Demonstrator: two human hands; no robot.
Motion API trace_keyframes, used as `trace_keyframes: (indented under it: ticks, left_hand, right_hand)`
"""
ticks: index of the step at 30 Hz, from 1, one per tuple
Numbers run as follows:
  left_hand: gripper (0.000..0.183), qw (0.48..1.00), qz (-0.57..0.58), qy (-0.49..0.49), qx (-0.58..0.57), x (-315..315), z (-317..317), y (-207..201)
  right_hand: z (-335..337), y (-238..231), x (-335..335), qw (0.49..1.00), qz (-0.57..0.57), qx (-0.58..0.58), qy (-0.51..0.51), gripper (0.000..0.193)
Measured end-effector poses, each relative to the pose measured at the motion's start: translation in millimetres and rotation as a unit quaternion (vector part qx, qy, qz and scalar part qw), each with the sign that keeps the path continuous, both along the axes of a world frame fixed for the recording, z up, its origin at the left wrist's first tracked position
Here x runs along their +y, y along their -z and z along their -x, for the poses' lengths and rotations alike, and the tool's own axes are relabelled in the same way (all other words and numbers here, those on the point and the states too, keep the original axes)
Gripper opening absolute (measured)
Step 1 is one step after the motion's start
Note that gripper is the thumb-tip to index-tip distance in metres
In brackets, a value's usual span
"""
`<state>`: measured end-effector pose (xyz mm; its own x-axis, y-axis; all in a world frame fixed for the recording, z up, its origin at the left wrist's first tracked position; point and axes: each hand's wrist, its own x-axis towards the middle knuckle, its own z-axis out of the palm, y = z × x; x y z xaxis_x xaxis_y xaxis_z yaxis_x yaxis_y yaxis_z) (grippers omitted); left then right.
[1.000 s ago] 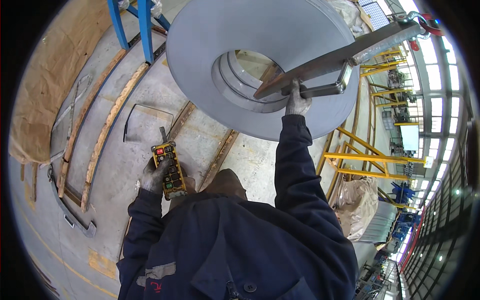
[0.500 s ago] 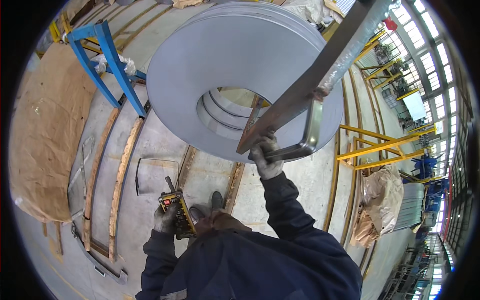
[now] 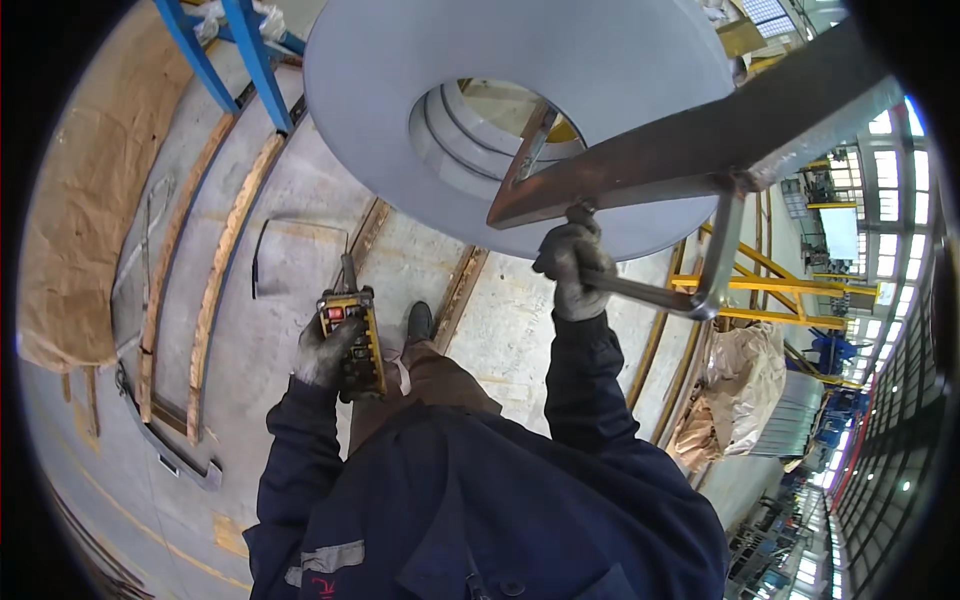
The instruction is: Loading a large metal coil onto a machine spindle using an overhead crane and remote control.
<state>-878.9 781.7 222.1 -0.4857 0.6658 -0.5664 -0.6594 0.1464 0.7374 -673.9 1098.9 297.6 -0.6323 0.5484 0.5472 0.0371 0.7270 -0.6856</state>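
Concrete shop floor (image 3: 515, 320), timber-topped rails (image 3: 214, 290) and paper-wrapped bundle (image 3: 95, 220) left, yellow frame (image 3: 765, 285) right. Grey steel coil (image 3: 380, 80) far centre, bore visible. Right hand (image 3: 578, 265), gloved, closed round bent bar handle (image 3: 650, 292) of a heavy steel beam (image 3: 660, 155) slanting across the coil face. Left hand (image 3: 325, 360), gloved, gripping yellow-black push-button remote (image 3: 367, 345), thumb over the buttons. Vs half a second ago: beam lies flatter in view, tip looks nearer the bore's near rim. Camera moved too, so true travel unclear; can't tell if beam touches coil. Remote labels too small to read; red marking (image 3: 322, 587) on navy jacket (image 3: 420, 500), cut off by view edge.
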Motion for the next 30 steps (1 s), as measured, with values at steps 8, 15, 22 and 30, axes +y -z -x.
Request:
trace_keyframes:
  ticks: [8, 15, 22, 30]
  left_hand:
    - [0.044, 0.992, -0.119, -0.03, 0.007, -41, 33, 41]
    - [0.041, 0.999, -0.033, 0.01, 0.026, -66, 60, 75]
    - [0.044, 0.999, -0.035, 0.011, 0.037, -77, 64, 108]
    - [0.055, 0.992, -0.017, 0.039, 0.121, -75, 75, 98]
  right_hand:
    - [21, 8, -30, 0.993, 0.106, -0.007, 0.042, 0.049]
    - [40, 8, -60, 0.991, 0.088, -0.01, 0.096, 0.055]
    - [41, 9, -63, 0.999, 0.028, -0.005, 0.041, 0.059]
    - [46, 6, -49, 0.996, 0.07, 0.025, 0.044, 0.056]
